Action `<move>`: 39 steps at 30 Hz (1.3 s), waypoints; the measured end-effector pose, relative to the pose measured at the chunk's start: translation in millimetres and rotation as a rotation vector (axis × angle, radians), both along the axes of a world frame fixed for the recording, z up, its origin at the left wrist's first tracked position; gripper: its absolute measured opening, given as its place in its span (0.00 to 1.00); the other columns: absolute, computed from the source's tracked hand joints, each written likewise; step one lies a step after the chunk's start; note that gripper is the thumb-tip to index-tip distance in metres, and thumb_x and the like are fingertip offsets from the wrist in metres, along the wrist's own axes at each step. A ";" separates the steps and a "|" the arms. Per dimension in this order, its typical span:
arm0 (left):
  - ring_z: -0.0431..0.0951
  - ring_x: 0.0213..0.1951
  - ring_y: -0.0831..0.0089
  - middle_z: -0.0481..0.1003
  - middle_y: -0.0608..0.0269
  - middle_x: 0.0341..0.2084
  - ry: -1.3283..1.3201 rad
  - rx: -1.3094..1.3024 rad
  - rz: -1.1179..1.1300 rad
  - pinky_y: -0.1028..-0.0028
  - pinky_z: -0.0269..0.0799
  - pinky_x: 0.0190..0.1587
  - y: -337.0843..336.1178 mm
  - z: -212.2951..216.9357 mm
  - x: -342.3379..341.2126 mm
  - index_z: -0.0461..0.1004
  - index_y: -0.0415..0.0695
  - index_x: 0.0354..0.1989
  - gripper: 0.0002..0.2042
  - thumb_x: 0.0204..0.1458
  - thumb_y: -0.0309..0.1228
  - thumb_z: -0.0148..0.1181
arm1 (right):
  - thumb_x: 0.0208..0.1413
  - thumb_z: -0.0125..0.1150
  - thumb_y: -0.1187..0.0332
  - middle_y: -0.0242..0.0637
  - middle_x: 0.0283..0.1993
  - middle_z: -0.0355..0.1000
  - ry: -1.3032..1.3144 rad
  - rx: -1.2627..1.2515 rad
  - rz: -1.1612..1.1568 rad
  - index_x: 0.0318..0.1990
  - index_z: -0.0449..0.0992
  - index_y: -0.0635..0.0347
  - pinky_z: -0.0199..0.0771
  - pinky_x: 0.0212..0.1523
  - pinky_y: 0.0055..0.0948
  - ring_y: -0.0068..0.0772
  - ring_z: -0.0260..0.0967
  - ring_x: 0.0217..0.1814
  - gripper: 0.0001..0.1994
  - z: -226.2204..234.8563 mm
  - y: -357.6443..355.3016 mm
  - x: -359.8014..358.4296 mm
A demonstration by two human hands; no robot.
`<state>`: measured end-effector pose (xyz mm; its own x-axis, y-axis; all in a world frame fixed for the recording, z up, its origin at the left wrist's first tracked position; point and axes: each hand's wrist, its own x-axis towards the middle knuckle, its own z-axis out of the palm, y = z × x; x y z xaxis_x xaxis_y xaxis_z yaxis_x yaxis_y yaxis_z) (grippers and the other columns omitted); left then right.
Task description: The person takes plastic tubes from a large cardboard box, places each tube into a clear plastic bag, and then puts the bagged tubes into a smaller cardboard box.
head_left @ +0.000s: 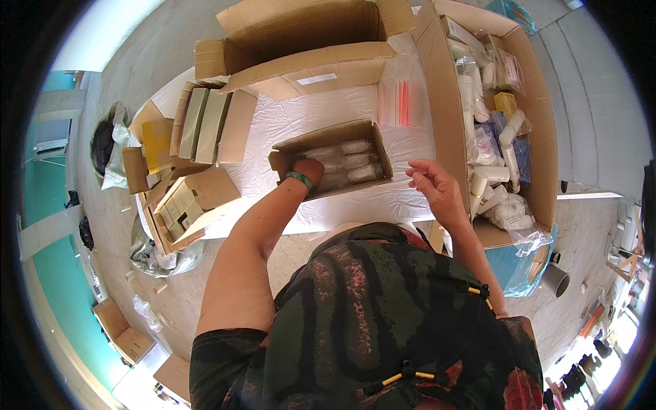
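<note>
A small open cardboard box [285, 145] stands on the white-covered table in front of me. Several pale items in clear plastic wrap [358, 161] lie in rows inside it. My left hand [309, 170], below a green wristband, reaches into the left part of this box; its fingers are hidden down among the contents. To the right of the box, my right hand [437, 190] hovers over the table edge. Its fingers are loosely bent and apart, and nothing shows in them.
A large open carton [307, 75] stands behind the small box. Pink-and-white strips [398, 104] lie beside it. On the right, a long carton [447, 130] holds white bottles and bagged parts. Flat boxes [212, 126] and a carton of small boxes [210, 186] sit at left.
</note>
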<state>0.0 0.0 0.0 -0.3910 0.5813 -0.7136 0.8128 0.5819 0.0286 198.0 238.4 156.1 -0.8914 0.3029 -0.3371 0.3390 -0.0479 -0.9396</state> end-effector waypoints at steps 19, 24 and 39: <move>0.73 0.33 0.48 0.74 0.43 0.26 -0.045 0.534 0.217 0.56 0.69 0.36 -0.8 92.1 -19.8 0.74 0.39 0.27 0.10 0.46 0.35 0.53 | 0.56 0.54 0.69 0.37 0.37 0.73 0.025 0.109 -0.275 0.45 0.71 0.67 0.70 0.39 0.23 0.24 0.70 0.36 0.12 -7.2 50.0 9.8; 0.75 0.30 0.69 0.74 0.56 0.29 -0.293 1.076 0.636 0.75 0.70 0.34 19.2 125.4 24.4 0.72 0.37 0.36 0.08 0.50 0.28 0.56 | 0.54 0.55 0.68 0.38 0.36 0.73 0.042 0.114 -0.308 0.45 0.71 0.64 0.70 0.38 0.24 0.24 0.70 0.34 0.13 -26.3 53.4 31.7; 0.75 0.29 0.70 0.73 0.58 0.30 -0.220 1.112 0.506 0.76 0.71 0.33 59.0 148.9 87.0 0.72 0.40 0.36 0.06 0.50 0.25 0.56 | 0.46 0.59 0.68 0.40 0.55 0.63 -0.231 1.045 -0.201 0.54 0.64 0.52 0.57 0.58 0.39 0.43 0.58 0.59 0.24 -57.3 154.0 69.3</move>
